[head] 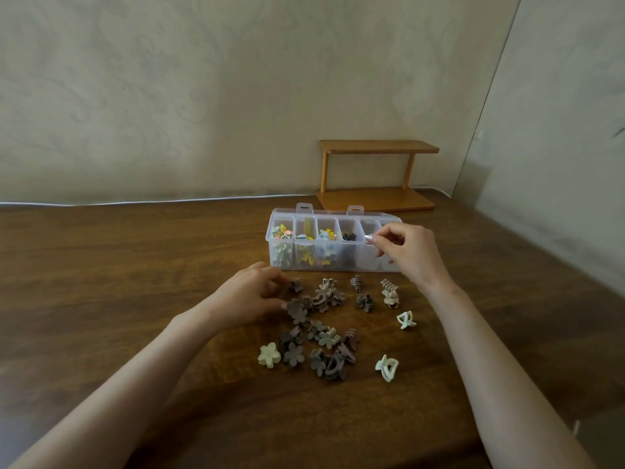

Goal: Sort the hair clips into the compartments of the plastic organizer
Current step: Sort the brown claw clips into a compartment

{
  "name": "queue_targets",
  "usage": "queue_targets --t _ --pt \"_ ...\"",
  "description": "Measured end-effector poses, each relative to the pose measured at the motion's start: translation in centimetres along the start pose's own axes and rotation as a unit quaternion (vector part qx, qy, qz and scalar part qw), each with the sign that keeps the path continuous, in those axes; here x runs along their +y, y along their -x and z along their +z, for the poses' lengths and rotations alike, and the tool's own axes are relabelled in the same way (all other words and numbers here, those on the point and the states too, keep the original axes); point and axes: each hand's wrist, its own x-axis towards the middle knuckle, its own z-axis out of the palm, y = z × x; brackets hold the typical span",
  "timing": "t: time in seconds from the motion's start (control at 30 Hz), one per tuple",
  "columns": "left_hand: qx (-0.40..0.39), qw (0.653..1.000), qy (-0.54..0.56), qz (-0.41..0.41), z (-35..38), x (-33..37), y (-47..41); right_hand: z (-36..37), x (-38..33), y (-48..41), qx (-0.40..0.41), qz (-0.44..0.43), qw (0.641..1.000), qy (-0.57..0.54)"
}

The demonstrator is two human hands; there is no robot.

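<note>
head cam | looks forward-down | wide, close over table (pixel 135 265) | single view

My left hand (pixel 252 292) and right hand (pixel 411 252): both bare, no rings, no watch. Forearms bare, no sleeves showing. Glossy pale polish on my right fingernails.

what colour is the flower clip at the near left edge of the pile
Pale cream-yellow flower clip, clearest in the head view.
</note>
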Motion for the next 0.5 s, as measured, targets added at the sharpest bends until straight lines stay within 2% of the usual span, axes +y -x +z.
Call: queue_targets --t 0.1,0.27,0.43,0.5 --pt "-0.013 1.000 0.008 0.021 -0.1 0.3 0.2 0.2 -0.4 0.2 -0.038 -0.011 0.999 -0.007" --pt "0.030 0.999 0.030 0.021 -0.8 0.2 0.2 1.4 -1.3 0.7 -0.123 -0.032 0.992 0.003" --pt "-0.048 0.997 0.020 0.056 -0.2 0.9 0.5 1.9 -1.3 0.6 -0.260 -0.075 0.962 0.031" --pt "-0.038 0.996 -0.020 0.075 0.2 0.9 0.5 2.5 -1.5 0.7 -0.297 -0.085 0.950 0.048"
